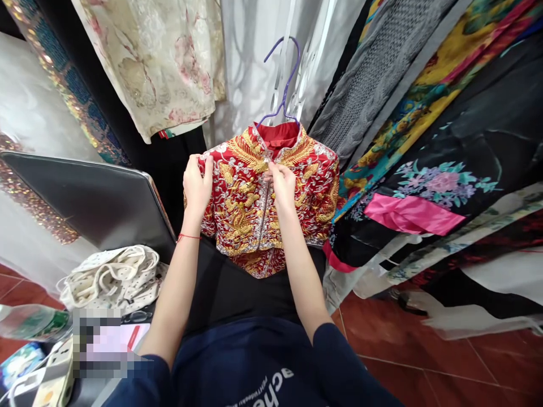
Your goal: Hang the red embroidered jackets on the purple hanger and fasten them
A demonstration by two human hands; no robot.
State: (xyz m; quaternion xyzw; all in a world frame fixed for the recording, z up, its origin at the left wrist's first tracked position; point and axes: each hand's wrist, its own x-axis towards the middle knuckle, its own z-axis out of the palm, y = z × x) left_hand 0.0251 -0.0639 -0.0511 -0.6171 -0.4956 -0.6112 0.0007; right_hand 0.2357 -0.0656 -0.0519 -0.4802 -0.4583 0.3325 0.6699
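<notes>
A red jacket (240, 209) with gold and silver embroidery lies across my lap, its collar pointing away from me. Inside its neck sits a purple hanger (285, 93), the hook sticking up past the collar. My left hand (197, 183) grips the jacket's left shoulder, thumb on the front and fingers curled around the edge. At the front opening just under the collar, my right hand (282, 183) pinches the jacket's edge between thumb and fingers. The front edges meet down the middle below that hand. What exactly sits under the right fingertips is hidden.
Hanging clothes crowd the right, among them a black garment (466, 147) with flowers and a pink band. A cream floral cloth (156, 62) hangs behind. At left stand a dark chair back (93, 198), a white dotted cloth bag (110, 277), a plastic bottle (34, 322) and a power strip (57, 370).
</notes>
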